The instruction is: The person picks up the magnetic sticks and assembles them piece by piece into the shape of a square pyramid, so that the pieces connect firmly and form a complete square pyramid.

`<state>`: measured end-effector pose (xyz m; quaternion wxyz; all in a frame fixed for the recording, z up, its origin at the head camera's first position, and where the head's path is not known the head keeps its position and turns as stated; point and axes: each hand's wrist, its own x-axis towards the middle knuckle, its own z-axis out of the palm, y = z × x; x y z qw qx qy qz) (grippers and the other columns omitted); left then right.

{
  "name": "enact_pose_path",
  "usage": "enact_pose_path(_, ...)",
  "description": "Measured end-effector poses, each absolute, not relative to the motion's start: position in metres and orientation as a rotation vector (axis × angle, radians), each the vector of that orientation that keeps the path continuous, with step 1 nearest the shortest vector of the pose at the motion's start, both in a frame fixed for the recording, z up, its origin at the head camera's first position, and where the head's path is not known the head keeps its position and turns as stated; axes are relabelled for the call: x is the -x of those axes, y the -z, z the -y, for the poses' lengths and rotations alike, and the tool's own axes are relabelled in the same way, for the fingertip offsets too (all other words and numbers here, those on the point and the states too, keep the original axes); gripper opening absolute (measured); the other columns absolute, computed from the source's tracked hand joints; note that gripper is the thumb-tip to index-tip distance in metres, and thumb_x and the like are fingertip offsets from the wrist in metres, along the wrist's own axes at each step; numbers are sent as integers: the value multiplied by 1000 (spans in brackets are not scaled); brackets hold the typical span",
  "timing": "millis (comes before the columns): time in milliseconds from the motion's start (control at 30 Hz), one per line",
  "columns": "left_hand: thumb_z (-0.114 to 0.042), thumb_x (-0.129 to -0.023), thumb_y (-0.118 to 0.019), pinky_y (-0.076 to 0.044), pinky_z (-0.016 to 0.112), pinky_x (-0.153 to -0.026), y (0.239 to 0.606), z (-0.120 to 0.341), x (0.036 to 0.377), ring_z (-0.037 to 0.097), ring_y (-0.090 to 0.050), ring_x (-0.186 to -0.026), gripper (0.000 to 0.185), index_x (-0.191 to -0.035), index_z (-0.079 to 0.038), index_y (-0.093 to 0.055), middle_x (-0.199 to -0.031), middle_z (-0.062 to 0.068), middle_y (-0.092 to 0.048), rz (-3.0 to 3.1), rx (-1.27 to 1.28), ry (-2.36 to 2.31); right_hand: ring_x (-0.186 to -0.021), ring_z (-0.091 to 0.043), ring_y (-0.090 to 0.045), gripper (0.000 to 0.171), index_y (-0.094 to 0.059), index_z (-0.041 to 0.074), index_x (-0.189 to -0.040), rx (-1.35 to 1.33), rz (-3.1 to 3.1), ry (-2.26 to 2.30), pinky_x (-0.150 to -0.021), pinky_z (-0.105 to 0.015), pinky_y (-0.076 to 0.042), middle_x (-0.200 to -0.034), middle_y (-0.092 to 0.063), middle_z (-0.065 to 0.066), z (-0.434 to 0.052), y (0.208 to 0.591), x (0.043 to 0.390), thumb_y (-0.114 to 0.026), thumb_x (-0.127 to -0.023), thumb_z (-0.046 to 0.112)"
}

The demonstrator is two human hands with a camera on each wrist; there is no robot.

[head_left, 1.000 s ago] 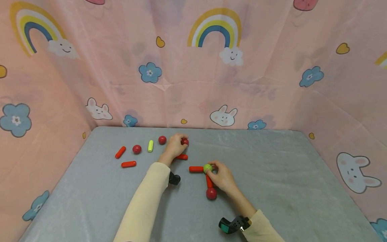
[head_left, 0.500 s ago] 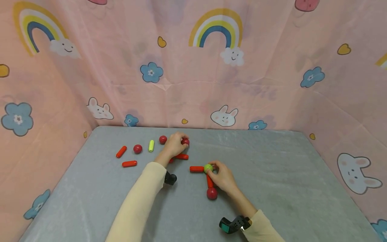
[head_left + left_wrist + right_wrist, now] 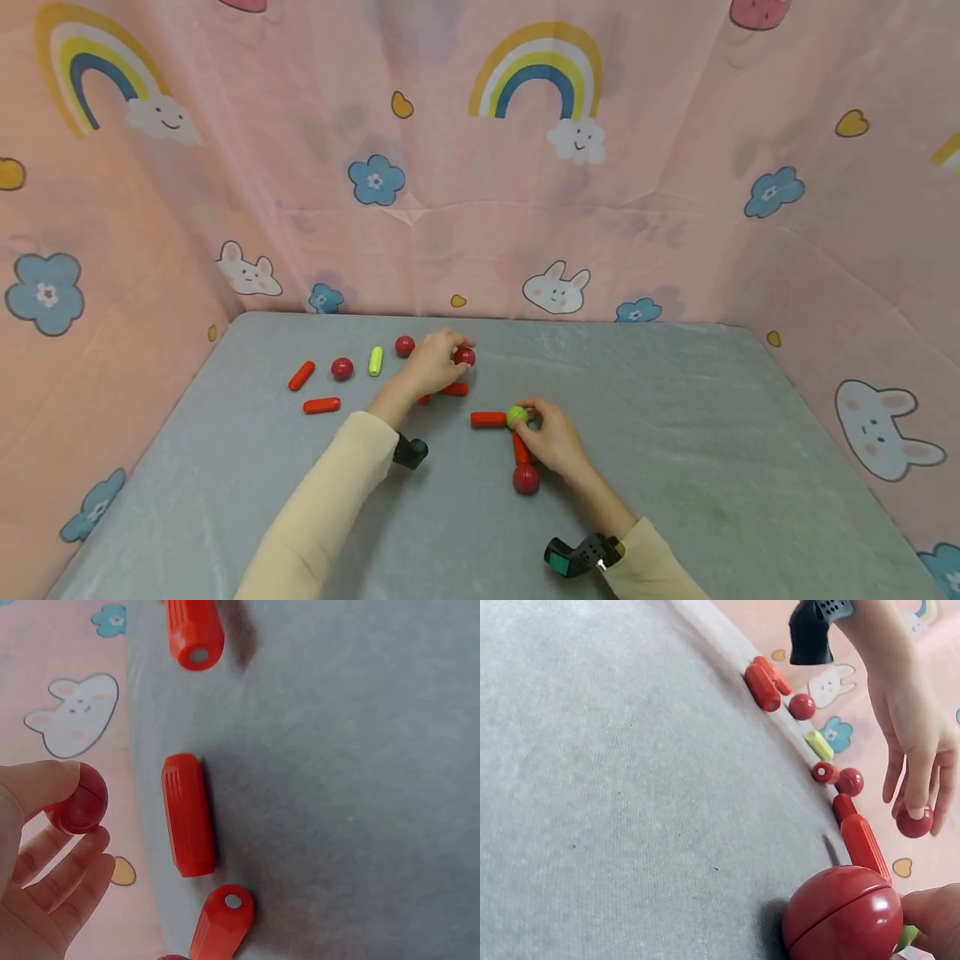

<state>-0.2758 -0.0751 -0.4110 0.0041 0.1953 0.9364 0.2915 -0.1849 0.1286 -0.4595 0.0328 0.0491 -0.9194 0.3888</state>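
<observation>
While the head view looks down the grey bench, the left hand pinches a red ball near the far edge, lifted just above a red stick. The right hand grips a green ball at mid-bench, where two red sticks meet it: one pointing toward the left edge, one toward the near edge and ending in another red ball. That much looks joined; toward the far left corner two balls, a green stick and two red sticks lie loose, so more seems left than done.

From the left wrist, thumb and fingers hold the ball off the cloth, beside a loose stick.

From the right wrist, the near ball fills the corner, its fingertip touching.

Open room lies along the right and near edges.
</observation>
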Motion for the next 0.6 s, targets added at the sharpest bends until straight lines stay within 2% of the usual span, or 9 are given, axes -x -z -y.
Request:
enact_pose_path(267, -14, -80, -70, -47, 26, -71, 410, 75, 253, 16, -53, -86, 31, -111, -12, -65, -105, 4, -58, -2951, -701, -925, -87, -25, -57, 25, -64, 6, -106, -145, 2820, -1193, -76, -41, -45, -95, -63, -11, -127, 459, 185, -64, -82, 12)
enact_pose_path(467, -12, -79, -70, -48, 29, -73, 414, 81, 240, 20, -56, -88, 30, -108, -11, -65, -103, 4, -60, -2975, -754, -961, -89, -26, -58, 24, -64, 6, -106, -136, 2815, -1181, -77, -43, -45, -96, -64, -12, -127, 459, 183, -64, -82, 11)
enact_pose_path(600, -12, -79, -70, -48, 30, -74, 419, 87, 230, 17, -55, -86, 29, -108, -11, -66, -101, 3, -61, -2984, -742, -987, -91, -28, -58, 25, -64, 6, -106, -127, 2817, -1180, -78, -44, -45, -97, -64, -13, -127, 459, 183, -63, -82, 11)
